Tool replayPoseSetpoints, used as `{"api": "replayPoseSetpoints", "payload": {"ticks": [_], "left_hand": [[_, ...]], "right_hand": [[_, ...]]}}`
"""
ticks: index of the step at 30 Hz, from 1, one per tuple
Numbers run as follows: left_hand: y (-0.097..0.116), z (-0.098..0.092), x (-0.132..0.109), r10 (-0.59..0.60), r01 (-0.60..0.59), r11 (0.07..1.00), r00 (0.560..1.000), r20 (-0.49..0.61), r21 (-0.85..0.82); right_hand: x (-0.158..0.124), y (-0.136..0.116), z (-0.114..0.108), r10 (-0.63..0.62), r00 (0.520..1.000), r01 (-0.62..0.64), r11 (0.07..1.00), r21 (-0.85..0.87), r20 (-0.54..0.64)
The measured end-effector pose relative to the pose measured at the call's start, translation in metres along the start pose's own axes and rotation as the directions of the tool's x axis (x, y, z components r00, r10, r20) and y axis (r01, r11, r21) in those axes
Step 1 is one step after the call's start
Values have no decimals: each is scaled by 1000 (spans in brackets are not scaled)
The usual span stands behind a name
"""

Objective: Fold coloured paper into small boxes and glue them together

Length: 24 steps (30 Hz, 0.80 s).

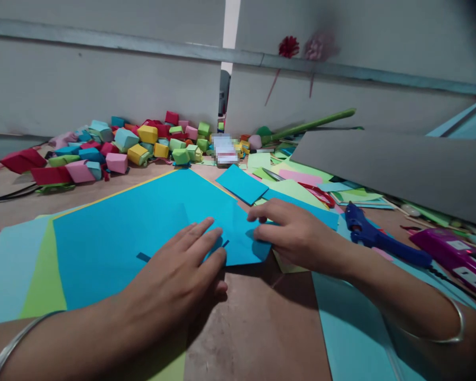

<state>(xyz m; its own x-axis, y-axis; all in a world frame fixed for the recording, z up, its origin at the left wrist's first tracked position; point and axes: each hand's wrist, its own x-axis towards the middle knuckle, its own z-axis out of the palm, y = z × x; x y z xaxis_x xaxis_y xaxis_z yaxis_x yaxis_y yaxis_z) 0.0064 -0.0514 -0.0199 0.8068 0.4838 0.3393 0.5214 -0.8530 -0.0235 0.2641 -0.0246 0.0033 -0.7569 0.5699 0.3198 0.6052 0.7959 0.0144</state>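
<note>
A large bright blue sheet of paper (115, 233) lies across the table in front of me. My left hand (190, 254) rests on it with outstretched fingers, pressing near its front edge; the thumb is partly tucked underneath. At the sheet's right end, my right hand (285, 227) grips the paper's edge between bent fingers, its thumb mostly hidden. The paper there looks slightly raised and bent. Small dark blue strips (143, 257) show on the sheet beside my left hand. Just beyond the right hand lies a smaller stack of cut blue paper (241, 184).
Many folded paper boxes (127, 140) are heaped along the back left. Scissors (317, 193), a blue glue gun (384, 241) and a purple device (456, 259) lie right. A grey board (396, 169) leans there. Light blue sheets (349, 323) lie under my right forearm.
</note>
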Motion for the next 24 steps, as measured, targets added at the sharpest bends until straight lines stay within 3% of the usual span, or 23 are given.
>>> {"api": "replayPoseSetpoints", "payload": {"ticks": [3, 7, 11, 14, 19, 24], "left_hand": [[7, -2, -2, 33, -33, 999, 998, 44, -2], [15, -3, -2, 41, -24, 993, 989, 143, -120], [17, -3, -2, 11, 7, 988, 993, 116, -154], [19, -6, -1, -16, 33, 981, 996, 93, -192], [18, -12, 0, 2, 33, 981, 983, 181, -192], [18, -7, -3, 38, -22, 991, 991, 125, -133]], "right_hand": [[0, -10, -4, -134, 990, 135, 990, 36, -35], [-1, -12, -9, -153, 988, 149, 966, 211, 3], [-1, 0, -13, -200, 980, 197, 963, 185, -6], [-1, 6, -18, -230, 971, 210, 953, 220, 65], [-1, -2, -24, -261, 958, 223, 938, 264, 120], [-1, -9, -25, -250, 960, 212, 942, 262, 124]]}}
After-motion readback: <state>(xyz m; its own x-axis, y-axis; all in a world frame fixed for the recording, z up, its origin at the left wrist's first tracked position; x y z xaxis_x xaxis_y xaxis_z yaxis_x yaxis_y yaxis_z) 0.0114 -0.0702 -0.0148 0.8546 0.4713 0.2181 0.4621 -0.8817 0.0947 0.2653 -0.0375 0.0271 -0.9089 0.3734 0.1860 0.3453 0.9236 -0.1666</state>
